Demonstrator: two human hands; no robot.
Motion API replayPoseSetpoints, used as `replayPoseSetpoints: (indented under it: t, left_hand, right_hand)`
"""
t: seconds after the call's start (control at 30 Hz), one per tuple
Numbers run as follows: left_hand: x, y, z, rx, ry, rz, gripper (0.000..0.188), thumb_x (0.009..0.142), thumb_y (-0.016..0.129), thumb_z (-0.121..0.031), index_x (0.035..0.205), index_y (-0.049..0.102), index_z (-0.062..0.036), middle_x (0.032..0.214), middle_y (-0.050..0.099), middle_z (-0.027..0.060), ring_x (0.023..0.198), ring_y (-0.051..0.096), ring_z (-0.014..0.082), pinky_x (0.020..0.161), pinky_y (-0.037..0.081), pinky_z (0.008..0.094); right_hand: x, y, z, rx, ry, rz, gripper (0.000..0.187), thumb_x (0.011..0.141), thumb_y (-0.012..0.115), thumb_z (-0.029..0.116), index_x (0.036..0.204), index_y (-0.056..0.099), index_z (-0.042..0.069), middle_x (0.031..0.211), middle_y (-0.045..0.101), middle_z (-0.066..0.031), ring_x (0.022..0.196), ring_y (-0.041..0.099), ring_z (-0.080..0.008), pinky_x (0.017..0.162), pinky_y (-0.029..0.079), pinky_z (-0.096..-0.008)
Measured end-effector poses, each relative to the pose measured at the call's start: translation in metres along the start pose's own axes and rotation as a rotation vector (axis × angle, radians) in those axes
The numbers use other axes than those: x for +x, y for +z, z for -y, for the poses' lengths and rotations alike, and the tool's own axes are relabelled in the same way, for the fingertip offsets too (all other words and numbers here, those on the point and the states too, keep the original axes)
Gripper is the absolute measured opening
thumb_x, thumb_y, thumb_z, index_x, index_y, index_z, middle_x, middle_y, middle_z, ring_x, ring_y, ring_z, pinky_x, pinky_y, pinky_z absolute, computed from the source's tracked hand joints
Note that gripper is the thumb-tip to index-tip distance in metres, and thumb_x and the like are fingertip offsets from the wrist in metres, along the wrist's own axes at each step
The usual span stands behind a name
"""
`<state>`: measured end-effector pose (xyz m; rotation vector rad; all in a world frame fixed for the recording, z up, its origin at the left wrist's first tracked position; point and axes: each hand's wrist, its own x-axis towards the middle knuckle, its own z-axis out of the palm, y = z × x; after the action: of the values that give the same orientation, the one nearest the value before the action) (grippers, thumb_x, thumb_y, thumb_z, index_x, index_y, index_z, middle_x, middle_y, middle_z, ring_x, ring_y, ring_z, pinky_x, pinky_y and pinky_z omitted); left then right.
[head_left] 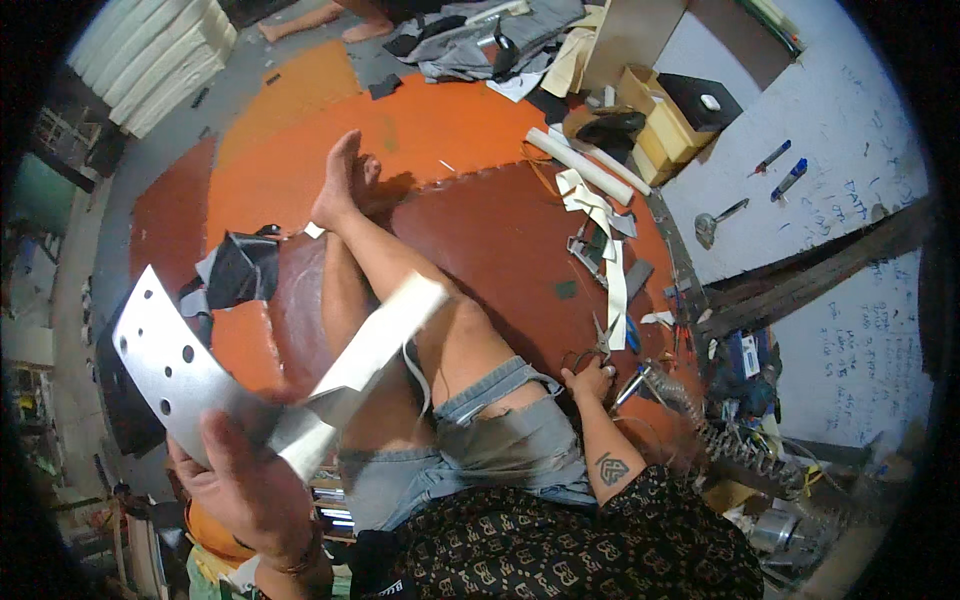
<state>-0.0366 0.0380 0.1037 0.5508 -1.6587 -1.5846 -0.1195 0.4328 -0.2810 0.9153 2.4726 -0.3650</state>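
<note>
My left hand (pixel 240 490) is raised at the lower left, thumb and fingers closed on a curved silver-grey sheet (pixel 172 345) with several round holes. A white strip (pixel 385 325) extends from near that hand across my legs, its far end blurred. Where it meets the sheet, a folded grey part makes the join hard to read. My right hand (pixel 590 382) is low on the mat at the right, its fingers at the dark handles of a pair of scissors (pixel 602 338). The scissors' blades point away from me.
Long white strips (pixel 612 260) and white rolls (pixel 580 165) lie on the orange and brown mat (pixel 470 230). Pens and a coiled hose (pixel 690 400) are close to my right arm. Dark cloth scraps (pixel 245 270) rest left of my legs; a yellow box (pixel 670 130) stands at the far right.
</note>
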Motion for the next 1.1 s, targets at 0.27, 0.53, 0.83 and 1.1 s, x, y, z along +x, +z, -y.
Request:
replayPoseSetpoints:
  t: [0.27,0.53,0.83,1.1]
  left_hand:
    - [-0.061,0.032,0.004,-0.212,-0.068,-0.076,0.062,0.106,0.060,-0.031,0.151,0.040,0.0080,0.142,0.058,0.0265,0.125,0.064,0.0338,0.115,0.046,0.0472]
    - [-0.064,0.047,-0.023,-0.358,-0.443,0.584,0.063,0.085,0.070,-0.023,0.141,0.045,-0.0058,0.121,0.064,0.0221,0.121,0.059,0.0347,0.109,0.047,0.0473]
    - [-0.102,0.029,0.012,-0.711,0.094,0.291,0.034,0.093,0.067,-0.020,0.120,0.047,-0.0127,0.119,0.063,0.0198,0.120,0.063,0.0439,0.124,0.030,0.0633]
    - [-0.133,-0.015,0.038,-0.528,0.045,0.514,0.021,0.102,0.058,-0.017,0.115,0.043,-0.0122,0.122,0.065,0.0235,0.125,0.064,0.0486,0.120,0.036,0.0680]
  right_hand:
    - [-0.006,-0.008,0.002,-0.007,0.059,-0.073,0.110,0.082,0.089,0.049,0.165,0.030,0.008,0.153,0.052,-0.0212,0.141,0.050,-0.0419,0.110,0.051,-0.0544]
    - [0.002,-0.015,-0.002,-0.001,0.032,-0.049,0.105,0.083,0.088,0.046,0.161,0.033,0.001,0.154,0.051,-0.0224,0.140,0.052,-0.0417,0.111,0.051,-0.0523]
    - [-0.003,-0.011,0.017,-0.025,0.095,-0.078,0.100,0.086,0.087,0.044,0.160,0.033,0.003,0.152,0.053,-0.0217,0.140,0.053,-0.0407,0.110,0.052,-0.0534]
    - [-0.011,-0.005,0.022,0.036,0.105,-0.107,0.093,0.085,0.084,0.033,0.157,0.036,-0.002,0.149,0.055,-0.0257,0.137,0.056,-0.0422,0.111,0.051,-0.0525]
